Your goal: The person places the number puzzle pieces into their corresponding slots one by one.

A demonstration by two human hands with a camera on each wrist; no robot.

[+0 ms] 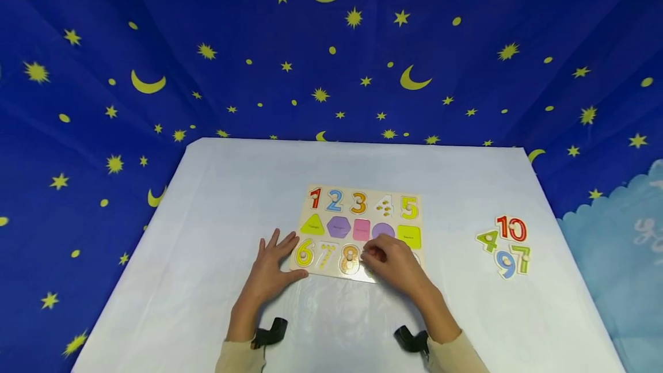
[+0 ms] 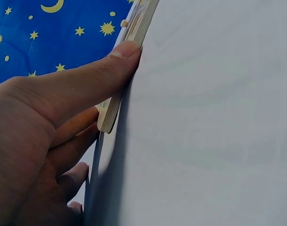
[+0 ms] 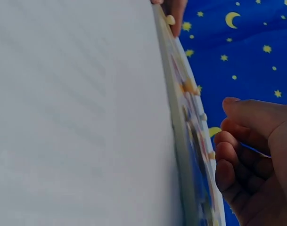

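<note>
Board: While our left hand [image 1: 269,272] lies flat with fingers spread, thumb pressed to the near left edge, the flat pale wooden puzzle board [image 1: 362,229] sits mid-tabletop, flush on the white cloth-covered tabletop [image 1: 233,189].
Right hand: Our right hand [image 1: 391,261] curls its fingers over the board's bottom row, just right of the orange wooden 8 [image 1: 350,258]; the fingertips seem to pinch a small peg there, but the piece under them is hidden, so we cannot tell for sure what the grip closes on.
Handling: We judge the board stiff, light and thin, likely to slide on smooth cloth, hence the steadying thumb. The pieces look light and rigid; each carries a small round wooden peg, the natural place to take hold with a fingertip pinch.
Materials: Painted number pieces in red, blue, orange and yellow sit in the recesses, with a row of glossy flat shapes between: a yellow-green triangle [image 1: 312,225], purple hexagon, pink square, purple circle.
Loose pieces: A cluster of wooden numbers [image 1: 505,244], a red 10, green 4, blue 9 and green 7, lies well apart at the right on the cloth.
Backdrop: Blue fabric with yellow stars and moons [image 1: 331,45] hangs behind.
</note>
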